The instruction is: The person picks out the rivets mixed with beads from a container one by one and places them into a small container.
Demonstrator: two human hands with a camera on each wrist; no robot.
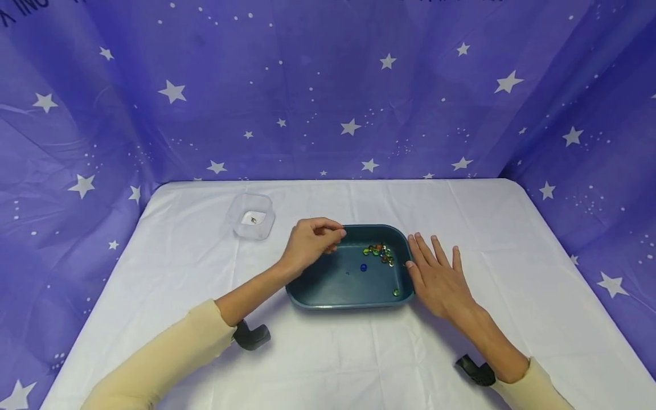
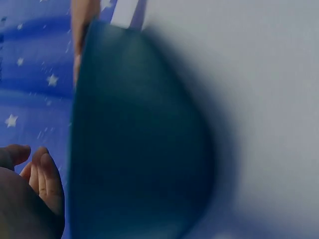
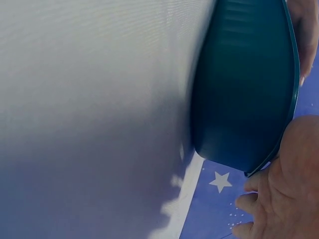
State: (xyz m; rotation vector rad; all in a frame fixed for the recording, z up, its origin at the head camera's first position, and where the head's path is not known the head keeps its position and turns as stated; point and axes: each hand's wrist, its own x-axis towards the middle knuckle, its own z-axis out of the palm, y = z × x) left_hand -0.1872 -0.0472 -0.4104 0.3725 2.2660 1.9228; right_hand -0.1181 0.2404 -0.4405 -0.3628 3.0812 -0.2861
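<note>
A dark teal tray stands on the white cloth, with several glass marbles clustered toward its right end. Apart from the cluster lie a blue marble and a green marble. Over the tray's far left rim is my left hand, fingers curled and thumb close to the index fingertip; I cannot tell whether something small is between them. My right hand has its fingers straight and spread, right at the tray's right rim. Both wrist views show the tray's outer wall from low down.
A clear plastic container with a small shiny piece inside stands at the back left of the table. The white tablecloth extends around the tray. Behind and at the sides hangs a purple curtain with white stars.
</note>
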